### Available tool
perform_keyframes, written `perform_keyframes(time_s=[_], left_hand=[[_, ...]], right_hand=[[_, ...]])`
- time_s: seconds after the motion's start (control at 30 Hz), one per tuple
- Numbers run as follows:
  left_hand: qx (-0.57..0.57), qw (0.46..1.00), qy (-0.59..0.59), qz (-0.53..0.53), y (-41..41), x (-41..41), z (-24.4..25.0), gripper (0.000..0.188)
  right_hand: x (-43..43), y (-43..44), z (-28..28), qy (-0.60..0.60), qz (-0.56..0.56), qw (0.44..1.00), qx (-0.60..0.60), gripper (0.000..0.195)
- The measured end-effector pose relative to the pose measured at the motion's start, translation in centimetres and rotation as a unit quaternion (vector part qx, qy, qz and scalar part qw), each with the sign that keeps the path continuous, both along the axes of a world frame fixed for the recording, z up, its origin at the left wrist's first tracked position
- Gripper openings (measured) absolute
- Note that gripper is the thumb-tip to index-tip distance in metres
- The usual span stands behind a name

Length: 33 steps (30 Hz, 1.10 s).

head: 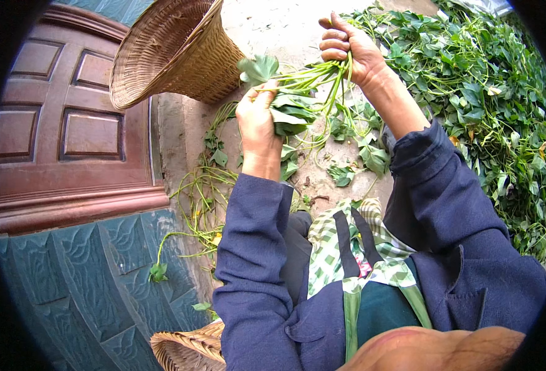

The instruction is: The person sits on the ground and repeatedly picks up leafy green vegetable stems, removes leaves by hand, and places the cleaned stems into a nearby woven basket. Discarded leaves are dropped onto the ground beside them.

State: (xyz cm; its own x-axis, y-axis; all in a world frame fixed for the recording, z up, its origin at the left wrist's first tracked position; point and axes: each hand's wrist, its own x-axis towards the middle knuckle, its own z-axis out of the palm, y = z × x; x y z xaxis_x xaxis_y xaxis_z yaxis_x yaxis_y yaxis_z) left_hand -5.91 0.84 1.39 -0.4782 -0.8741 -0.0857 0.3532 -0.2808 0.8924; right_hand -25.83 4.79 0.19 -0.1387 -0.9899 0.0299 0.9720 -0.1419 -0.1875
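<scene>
A bunch of green leaf stems [317,76], which look like sweet potato stems, stretches between my two hands. My right hand [354,48] is closed in a fist around the stems, higher up and to the right. To the left, my left hand [259,116] grips the leafy end, with broad green leaves [291,113] hanging beside its fingers and one leaf [260,68] standing above them. Part of the stems is hidden inside the right fist. Both hands are raised in front of my apron [328,241], over the concrete ground.
A tall woven wicker basket [189,60] leans at the upper left. A big heap of leafy vines [486,116] covers the right side. Loose stems [203,199] lie along the wall by a brown panelled door [69,120]. Another wicker basket [189,348] is at the bottom left.
</scene>
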Motion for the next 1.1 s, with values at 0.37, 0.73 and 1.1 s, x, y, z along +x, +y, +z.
perform_keyframes(time_s=[0.37,0.73,1.1], left_hand=[[-0.466,0.792,-0.295,0.26,-4.9,6.1,1.5,0.024],[-0.669,0.603,-0.433,-0.049,1.5,2.2,0.5,0.011],[-0.206,0.952,-0.224,-0.013,-0.9,1.8,-0.6,0.018]], right_hand=[[-3.2,1.6,0.6,-0.005,0.017,0.999,0.038,0.024],[-2.3,1.3,0.9,0.033,0.033,0.998,0.036,0.024],[-0.2,1.3,1.6,0.056,0.091,0.994,-0.01,0.026]])
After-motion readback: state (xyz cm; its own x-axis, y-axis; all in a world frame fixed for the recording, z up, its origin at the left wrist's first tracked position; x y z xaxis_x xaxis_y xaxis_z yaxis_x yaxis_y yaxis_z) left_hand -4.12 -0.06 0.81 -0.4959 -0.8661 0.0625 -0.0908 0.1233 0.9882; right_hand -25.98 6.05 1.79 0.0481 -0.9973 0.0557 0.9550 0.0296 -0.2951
